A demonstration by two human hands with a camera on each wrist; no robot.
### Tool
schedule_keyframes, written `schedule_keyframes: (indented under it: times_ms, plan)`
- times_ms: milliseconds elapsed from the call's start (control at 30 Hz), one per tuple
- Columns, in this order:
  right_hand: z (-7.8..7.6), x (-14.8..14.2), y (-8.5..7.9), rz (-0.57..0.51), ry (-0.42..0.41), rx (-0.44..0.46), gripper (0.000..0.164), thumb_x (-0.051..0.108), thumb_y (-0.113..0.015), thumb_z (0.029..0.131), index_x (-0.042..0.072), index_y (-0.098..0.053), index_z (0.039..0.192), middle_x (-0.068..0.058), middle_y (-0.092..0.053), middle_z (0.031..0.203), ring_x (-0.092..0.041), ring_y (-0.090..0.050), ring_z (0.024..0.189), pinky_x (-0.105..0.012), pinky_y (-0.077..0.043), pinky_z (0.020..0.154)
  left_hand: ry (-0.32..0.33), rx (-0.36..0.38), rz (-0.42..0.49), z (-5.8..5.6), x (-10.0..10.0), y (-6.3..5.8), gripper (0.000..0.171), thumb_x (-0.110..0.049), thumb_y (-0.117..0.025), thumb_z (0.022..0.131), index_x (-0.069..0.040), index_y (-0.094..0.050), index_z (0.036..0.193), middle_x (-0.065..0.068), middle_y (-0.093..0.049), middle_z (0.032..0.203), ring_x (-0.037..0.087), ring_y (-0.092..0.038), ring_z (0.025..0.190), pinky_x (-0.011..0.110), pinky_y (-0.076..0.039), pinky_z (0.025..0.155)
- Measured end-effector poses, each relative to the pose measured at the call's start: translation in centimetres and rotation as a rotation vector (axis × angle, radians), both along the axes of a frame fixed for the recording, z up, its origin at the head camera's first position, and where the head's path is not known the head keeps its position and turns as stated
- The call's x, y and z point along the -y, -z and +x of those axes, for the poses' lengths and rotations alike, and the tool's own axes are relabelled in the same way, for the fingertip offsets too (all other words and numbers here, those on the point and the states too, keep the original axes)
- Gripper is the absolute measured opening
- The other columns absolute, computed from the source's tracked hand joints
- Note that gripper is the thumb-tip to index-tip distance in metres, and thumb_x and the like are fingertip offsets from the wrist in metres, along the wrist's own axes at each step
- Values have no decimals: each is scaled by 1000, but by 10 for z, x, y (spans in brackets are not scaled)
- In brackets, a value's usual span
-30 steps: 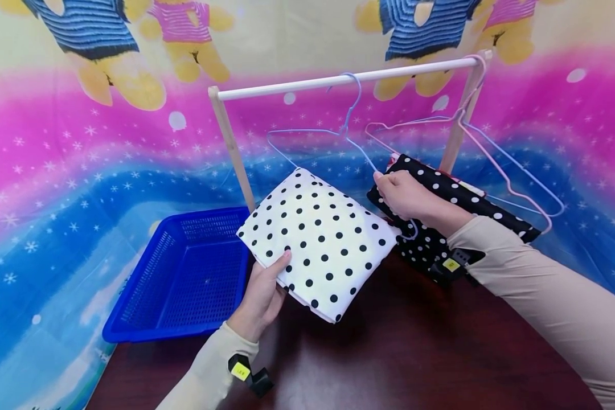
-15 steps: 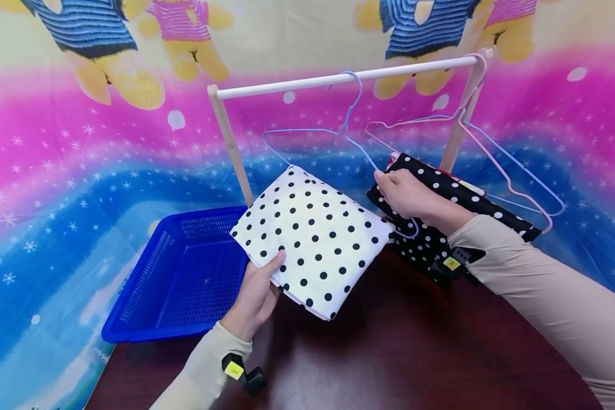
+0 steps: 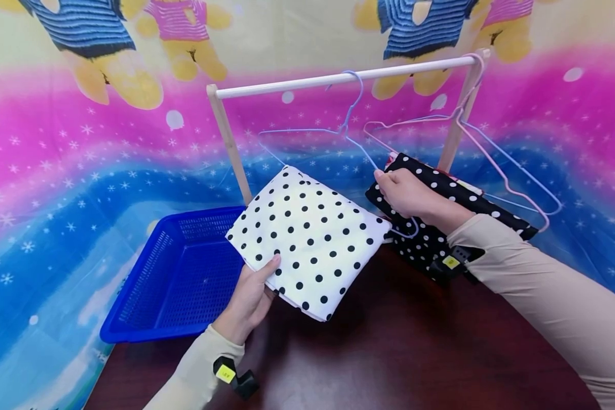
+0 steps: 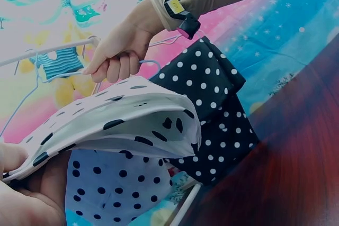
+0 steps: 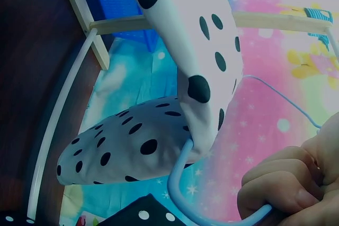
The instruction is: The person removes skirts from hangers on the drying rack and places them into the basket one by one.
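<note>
A blue plastic basket (image 3: 197,285) is set at the left of the dark red-brown table (image 3: 389,353); its walls and floor are pierced by rows of small slots, and its right rim is partly hidden by cloth. A small pale mark is seen on its floor.

The white cloth (image 3: 312,245), patterned with black dots, is held tilted above the table, just right of the basket. It is folded over the blue hanger (image 5: 175,190), by which it is joined to the rack (image 3: 287,84). From the left wrist, the fold is seen gaping, a pale inner face and a few dots being shown, with a lower flap hung beneath.

The lower edge is pinched by the left hand (image 3: 248,299), the thumb laid on the upper face and the fingers tucked underneath. The side of the hanger is gripped by the right hand (image 3: 407,196), its fingers curled and pressed together around the bar.

At the right end of the rail, a pink hanger (image 3: 459,114) is hung, and below it a black cloth (image 3: 492,210) with white dots is draped.
</note>
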State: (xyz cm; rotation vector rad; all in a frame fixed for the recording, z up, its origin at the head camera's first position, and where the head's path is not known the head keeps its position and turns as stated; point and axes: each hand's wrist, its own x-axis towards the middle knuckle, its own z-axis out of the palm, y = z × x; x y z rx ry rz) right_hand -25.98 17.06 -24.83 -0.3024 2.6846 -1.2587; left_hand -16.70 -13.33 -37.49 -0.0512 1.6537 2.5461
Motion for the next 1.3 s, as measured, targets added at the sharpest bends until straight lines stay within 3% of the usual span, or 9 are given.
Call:
schedule_keyframes:
  times_ms: [1300]
  plan:
    - [0, -7, -2, 51, -5, -36, 57, 51, -25, 109, 14, -34, 66, 6, -28, 52, -12, -25, 40, -29, -30, 42, 36, 33, -37, 6, 22, 2, 33, -8, -41, 108, -16, -41, 140, -13, -73, 110, 5, -72, 102, 26, -59, 88]
